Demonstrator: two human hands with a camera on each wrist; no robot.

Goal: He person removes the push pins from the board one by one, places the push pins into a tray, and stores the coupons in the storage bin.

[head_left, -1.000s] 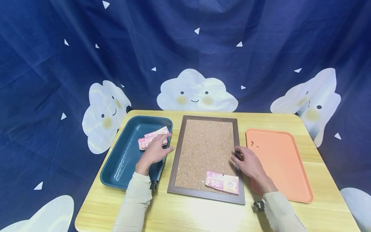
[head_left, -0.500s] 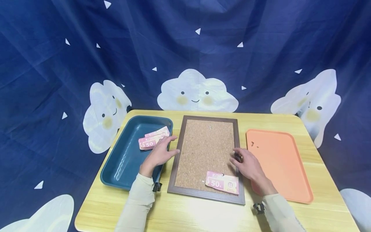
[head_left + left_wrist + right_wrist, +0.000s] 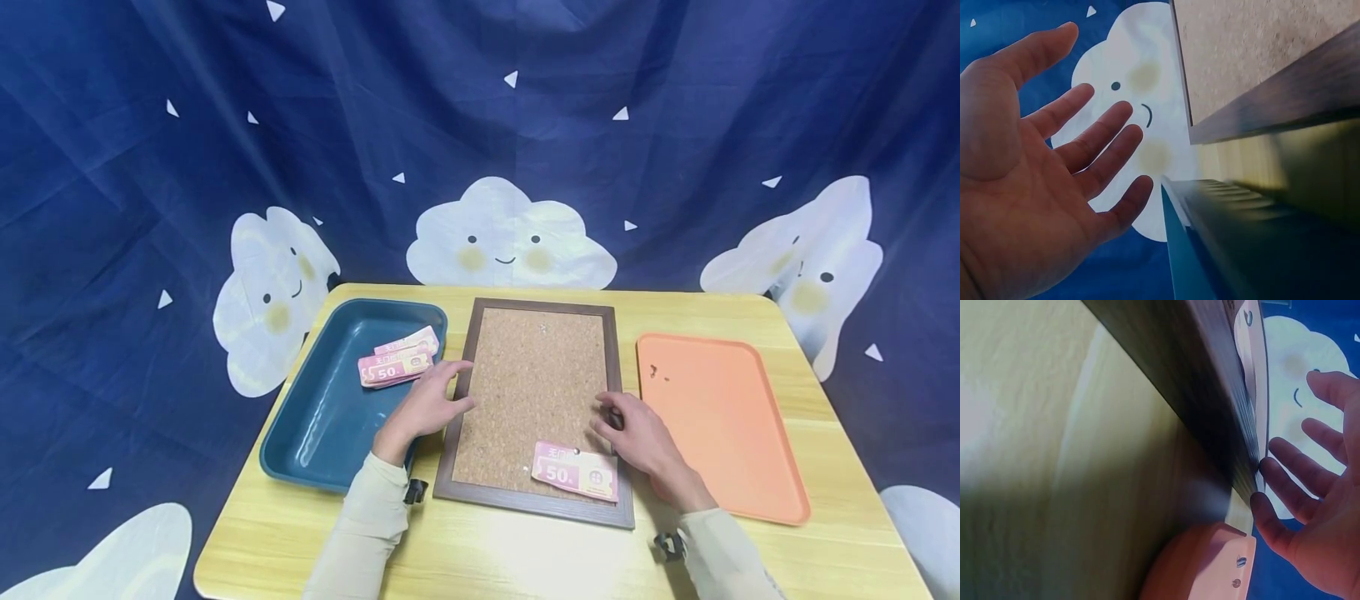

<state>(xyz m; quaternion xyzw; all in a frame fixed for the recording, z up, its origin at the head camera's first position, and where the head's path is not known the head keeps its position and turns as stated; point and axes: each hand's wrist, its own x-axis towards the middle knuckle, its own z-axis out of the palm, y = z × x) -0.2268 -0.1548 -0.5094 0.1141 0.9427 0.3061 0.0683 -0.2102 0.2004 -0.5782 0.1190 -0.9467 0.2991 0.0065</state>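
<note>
A cork board (image 3: 532, 383) in a dark brown frame lies mid-table. On its lower right part lies a pink coupon (image 3: 562, 477) marked 50, with a small dark pin at its top edge. My left hand (image 3: 427, 404) hovers between the blue bin and the board's left side, fingers spread and holding nothing; its palm (image 3: 1029, 181) shows in the left wrist view. Beside the board's right edge is my right hand (image 3: 639, 433), fingers loosely bent. The right wrist view shows that hand (image 3: 1329, 506) holding nothing; I cannot tell whether it touches the frame.
The dark blue bin (image 3: 315, 442) on the left holds several pink coupons (image 3: 393, 367). An orange tray (image 3: 735, 425) at the right has a few small dark bits (image 3: 653, 372) near its upper left corner. A blue curtain (image 3: 480, 108) hangs behind the table.
My left hand has moved right and slightly down, away from the coupons in the bin to the board's left edge. The right hand has shifted slightly left and down.
</note>
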